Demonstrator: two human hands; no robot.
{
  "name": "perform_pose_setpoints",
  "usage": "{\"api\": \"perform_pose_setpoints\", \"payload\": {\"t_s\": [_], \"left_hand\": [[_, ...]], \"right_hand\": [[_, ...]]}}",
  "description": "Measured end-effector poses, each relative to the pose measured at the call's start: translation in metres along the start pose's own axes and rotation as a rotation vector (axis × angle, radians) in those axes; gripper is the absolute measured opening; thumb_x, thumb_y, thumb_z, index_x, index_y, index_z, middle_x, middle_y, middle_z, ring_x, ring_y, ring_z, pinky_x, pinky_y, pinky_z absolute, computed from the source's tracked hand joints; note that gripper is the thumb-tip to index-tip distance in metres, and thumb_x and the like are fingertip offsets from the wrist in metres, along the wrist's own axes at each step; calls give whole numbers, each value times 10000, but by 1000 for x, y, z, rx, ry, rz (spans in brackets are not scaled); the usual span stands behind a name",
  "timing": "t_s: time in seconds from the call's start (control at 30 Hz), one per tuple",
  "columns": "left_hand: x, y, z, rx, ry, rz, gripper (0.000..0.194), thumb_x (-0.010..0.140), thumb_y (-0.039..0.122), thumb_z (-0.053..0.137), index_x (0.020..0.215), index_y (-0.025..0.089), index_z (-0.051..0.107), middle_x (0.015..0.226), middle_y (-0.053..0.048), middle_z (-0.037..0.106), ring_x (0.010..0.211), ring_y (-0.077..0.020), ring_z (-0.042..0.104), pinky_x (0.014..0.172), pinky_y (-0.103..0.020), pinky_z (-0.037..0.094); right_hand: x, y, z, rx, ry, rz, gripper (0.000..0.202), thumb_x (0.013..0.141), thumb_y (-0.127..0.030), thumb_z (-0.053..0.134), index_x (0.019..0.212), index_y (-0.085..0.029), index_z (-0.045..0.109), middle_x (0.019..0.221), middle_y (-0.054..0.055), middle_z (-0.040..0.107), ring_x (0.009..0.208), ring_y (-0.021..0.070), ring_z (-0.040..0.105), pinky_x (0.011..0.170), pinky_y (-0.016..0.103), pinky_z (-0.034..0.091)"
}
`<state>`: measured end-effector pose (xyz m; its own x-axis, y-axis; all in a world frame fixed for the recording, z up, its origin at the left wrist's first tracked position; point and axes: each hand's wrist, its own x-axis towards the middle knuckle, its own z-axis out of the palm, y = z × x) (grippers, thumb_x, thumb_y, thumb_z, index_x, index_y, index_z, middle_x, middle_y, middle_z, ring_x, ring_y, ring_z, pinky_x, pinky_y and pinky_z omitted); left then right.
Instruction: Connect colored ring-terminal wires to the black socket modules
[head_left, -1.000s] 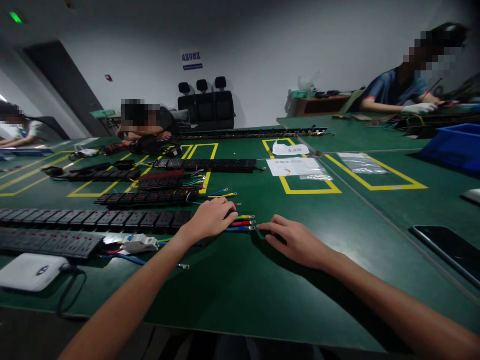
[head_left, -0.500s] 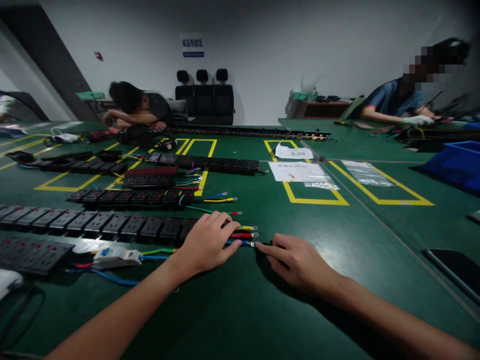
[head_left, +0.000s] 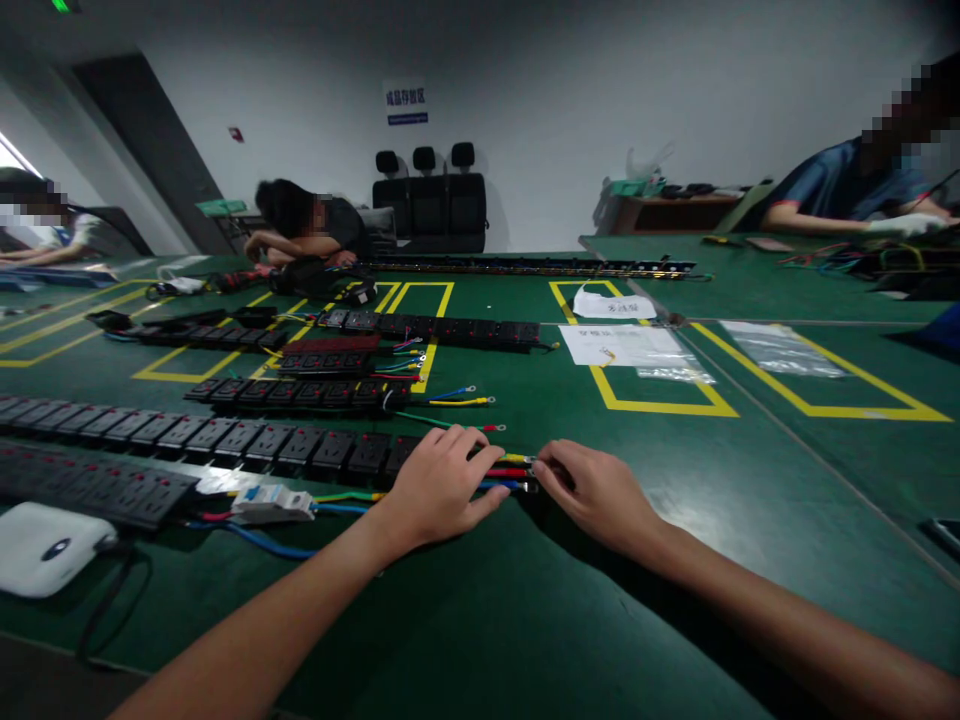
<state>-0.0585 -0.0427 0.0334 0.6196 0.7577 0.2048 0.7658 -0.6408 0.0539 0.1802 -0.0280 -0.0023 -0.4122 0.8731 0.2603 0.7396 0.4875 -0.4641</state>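
The yellow lead (head_left: 515,458), red lead (head_left: 511,472) and blue lead (head_left: 516,486) lie side by side beyond the right end of the long socket strip (head_left: 281,445), lugs pointing right. The left hand (head_left: 439,485) rests over them, thumb along the blue lead; whether it grips is hidden. The right hand (head_left: 600,488), near but apart from the left, has its fingers drawn together at the yellow and red lugs; I cannot tell whether they pinch. Half a second ago its index fingertip was at the blue lug, so attention seems to have passed to the neighbouring ends. Nearer on the worktop (head_left: 465,620), a white breaker (head_left: 274,503) sits left; farther right lies a printed sheet (head_left: 600,345).
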Motion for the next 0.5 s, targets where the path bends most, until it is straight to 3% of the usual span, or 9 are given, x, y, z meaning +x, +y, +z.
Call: {"api": "perform_pose_setpoints", "payload": {"t_s": [0.23,0.5], "left_hand": [[0,0,0,1,-4,-1,410,987,477,555,1282,202,630,1197,-108,646,1095,-280,596,911,-428,473],[0,-1,0,-1,-19,-17,417,981,476,564,1293,207,625,1194,-103,644,1084,-281,594,897,-432,476]], "right_hand": [[-1,0,-5,58,-81,51,418,1008,-414,429,699,-213,626,680,38,683,588,171,580,556,284,308],[-6,-8,-8,188,-136,121,296,962,-369,471,892,-220,718,817,47,738,724,211,661,650,307,423]]}}
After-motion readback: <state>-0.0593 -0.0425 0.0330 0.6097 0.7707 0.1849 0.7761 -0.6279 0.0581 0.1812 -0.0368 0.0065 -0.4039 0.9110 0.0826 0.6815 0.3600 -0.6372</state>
